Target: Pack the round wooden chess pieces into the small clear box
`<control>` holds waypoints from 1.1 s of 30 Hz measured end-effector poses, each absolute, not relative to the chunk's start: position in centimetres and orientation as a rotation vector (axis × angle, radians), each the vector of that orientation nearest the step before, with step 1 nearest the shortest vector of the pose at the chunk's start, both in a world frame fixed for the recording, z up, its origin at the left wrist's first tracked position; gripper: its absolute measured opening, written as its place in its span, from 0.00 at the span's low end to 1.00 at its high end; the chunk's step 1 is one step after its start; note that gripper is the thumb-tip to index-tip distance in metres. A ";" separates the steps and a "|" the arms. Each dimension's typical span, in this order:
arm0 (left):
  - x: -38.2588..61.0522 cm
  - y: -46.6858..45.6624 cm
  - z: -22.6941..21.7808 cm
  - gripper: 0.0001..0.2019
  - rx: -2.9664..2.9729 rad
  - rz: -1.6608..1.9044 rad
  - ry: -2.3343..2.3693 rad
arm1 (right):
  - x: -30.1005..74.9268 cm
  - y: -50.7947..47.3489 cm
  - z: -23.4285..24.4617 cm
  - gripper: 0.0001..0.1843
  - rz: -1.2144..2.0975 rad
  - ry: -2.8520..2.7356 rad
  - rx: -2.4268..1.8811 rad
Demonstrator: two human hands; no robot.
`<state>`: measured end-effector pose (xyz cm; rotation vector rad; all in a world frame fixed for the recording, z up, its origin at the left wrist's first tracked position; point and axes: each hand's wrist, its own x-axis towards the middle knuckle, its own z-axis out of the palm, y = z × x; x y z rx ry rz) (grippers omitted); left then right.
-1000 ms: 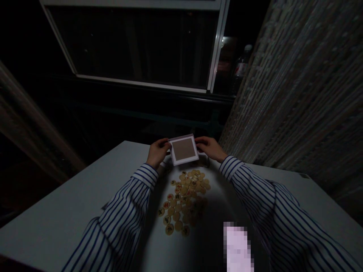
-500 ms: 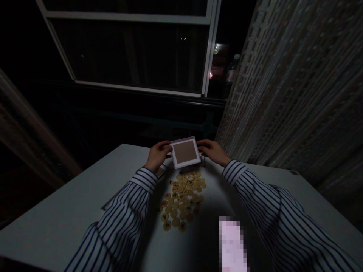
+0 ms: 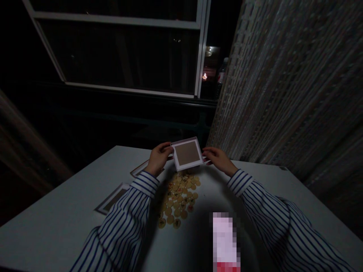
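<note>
My left hand (image 3: 159,158) grips the left side of a shallow open cardboard box (image 3: 187,153), its thumb at the near edge. The box has pale walls and a brown-grey inside, and is tilted toward me above the table. At its right edge, my right hand (image 3: 220,160) has its fingers bent and parted; the fingertips lie close to the rim, and contact is hard to make out. Below the box, many round wooden xiangqi pieces (image 3: 176,205) lie spread out, some face up with red or black characters, others plain.
On the white table (image 3: 70,204), a shallow open box or lid (image 3: 115,198) lies left, partly behind my left sleeve. Another flat, brown-edged tray (image 3: 139,169) sits behind my left wrist. A window (image 3: 119,56), bead curtains (image 3: 283,75) and a bottle (image 3: 222,77) stand beyond.
My right hand has shifted right, its fingers drawn back from the box's edge. My left hand still holds the box. More of the lid and tray on the left now shows.
</note>
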<state>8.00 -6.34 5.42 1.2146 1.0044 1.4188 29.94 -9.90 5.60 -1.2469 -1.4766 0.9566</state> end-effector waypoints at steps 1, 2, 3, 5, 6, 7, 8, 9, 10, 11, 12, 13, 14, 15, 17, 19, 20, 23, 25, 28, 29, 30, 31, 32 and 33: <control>8.2 -6.4 5.3 0.17 1.214 1.412 1.001 | 30.1 -10.3 5.6 0.13 0.954 -1.483 -1.254; 8.4 -6.5 5.2 0.16 1.214 1.405 0.997 | 30.3 -10.7 5.5 0.13 0.948 -1.492 -1.262; 8.7 -6.5 5.1 0.16 1.215 1.397 0.992 | 30.6 -11.0 5.4 0.13 0.941 -1.501 -1.267; 9.1 -6.7 4.8 0.17 1.219 1.377 0.984 | 31.1 -11.6 5.2 0.14 0.934 -1.513 -1.267; 9.4 -6.8 4.7 0.17 1.224 1.367 0.982 | 31.4 -11.9 5.0 0.15 0.936 -1.518 -1.263; 9.6 -6.9 4.6 0.17 1.229 1.359 0.982 | 31.6 -12.2 4.8 0.16 0.937 -1.521 -1.259; 9.9 -7.0 4.5 0.17 1.235 1.351 0.980 | 31.9 -12.4 4.7 0.16 0.938 -1.522 -1.255; 10.2 -7.1 4.4 0.17 1.239 1.344 0.978 | 32.2 -12.6 4.5 0.17 0.939 -1.521 -1.253; 10.4 -7.2 4.3 0.17 1.242 1.339 0.978 | 32.4 -12.9 4.3 0.17 0.940 -1.517 -1.253; 10.7 -7.3 4.2 0.17 1.243 1.334 0.978 | 32.6 -13.1 4.2 0.18 0.941 -1.510 -1.252; 11.0 -7.3 4.2 0.17 1.241 1.330 0.978 | 32.9 -13.3 4.1 0.18 0.942 -1.503 -1.252; 11.2 -7.4 4.1 0.17 1.238 1.326 0.976 | 33.1 -13.5 4.0 0.18 0.943 -1.495 -1.253; 11.5 -7.5 4.0 0.17 1.232 1.322 0.972 | 33.3 -13.7 3.9 0.18 0.944 -1.487 -1.256; 11.8 -7.6 4.0 0.17 1.225 1.316 0.968 | 33.4 -13.9 3.8 0.18 0.944 -1.480 -1.258; 12.2 -7.9 3.9 0.16 1.215 1.302 0.961 | 33.8 -14.2 3.5 0.18 0.945 -1.467 -1.264; 12.7 -8.1 3.8 0.16 1.210 1.291 0.963 | 34.2 -14.5 3.3 0.18 0.944 -1.451 -1.269; 12.9 -8.3 3.8 0.16 1.210 1.286 0.964 | 34.4 -14.7 3.2 0.18 0.942 -1.441 -1.271; 13.5 -8.7 3.7 0.16 1.222 1.266 0.963 | 34.9 -15.2 2.8 0.18 0.938 -1.419 -1.275; 13.8 -9.0 3.5 0.16 1.229 1.259 0.957 | 35.2 -15.5 2.5 0.18 0.942 -1.414 -1.275; 14.3 -9.3 3.3 0.17 1.223 1.261 0.940 | 35.7 -15.9 2.2 0.18 0.940 -1.403 -1.280; 14.5 -9.3 3.3 0.18 1.222 1.261 0.936 | 35.8 -16.0 2.2 0.18 0.936 -1.401 -1.283; 14.6 -9.4 3.2 0.18 1.222 1.258 0.935 | 36.0 -16.1 2.1 0.18 0.929 -1.399 -1.284; 14.7 -9.5 3.1 0.18 1.224 1.256 0.933 | 36.1 -16.2 2.0 0.18 0.924 -1.397 -1.284; 14.8 -9.6 3.1 0.19 1.227 1.252 0.930 | 36.2 -16.3 2.0 0.18 0.921 -1.394 -1.283; 15.0 -9.7 3.0 0.19 1.228 1.247 0.924 | 36.3 -16.4 1.9 0.19 0.921 -1.389 -1.279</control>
